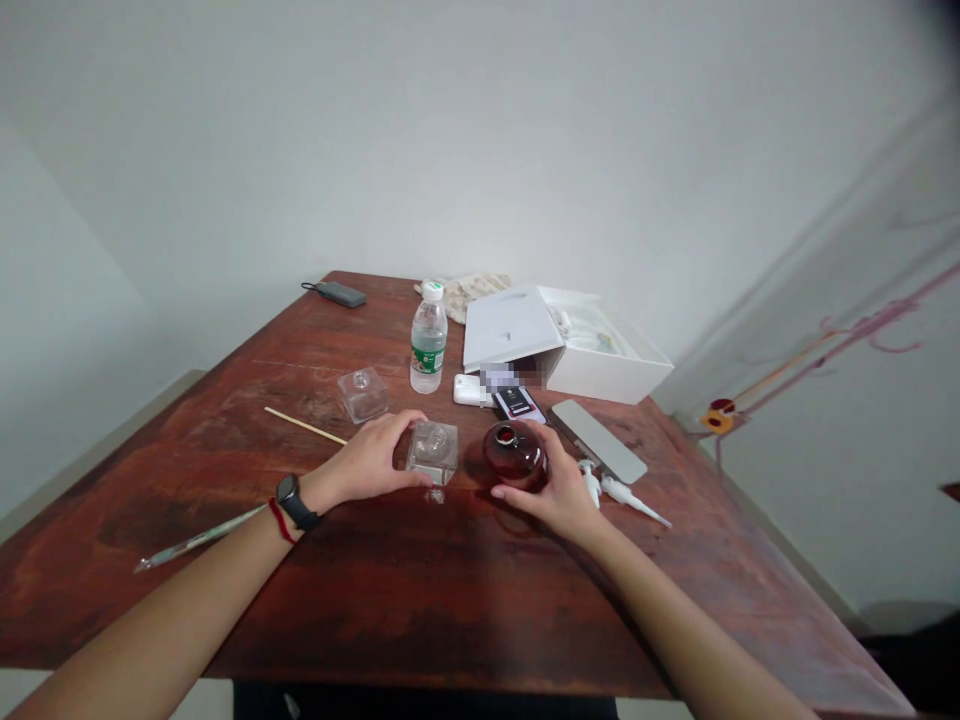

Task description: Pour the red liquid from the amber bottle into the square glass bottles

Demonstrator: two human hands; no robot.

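Observation:
My left hand, with a dark watch and a red cord at the wrist, is closed around the left side of a clear square glass bottle. To its right, my right hand grips a round dark-red glass bottle between thumb and fingers; its neck is uncapped. Both bottles are upright at the table, a small gap between them. A second clear square bottle stands behind my left hand. Two white pump heads lie just right of my right hand.
On the wooden table are a water bottle, a phone, a white case, a grey flat case, a thin stick and a pen-like tube. White open boxes and a cloth stand behind.

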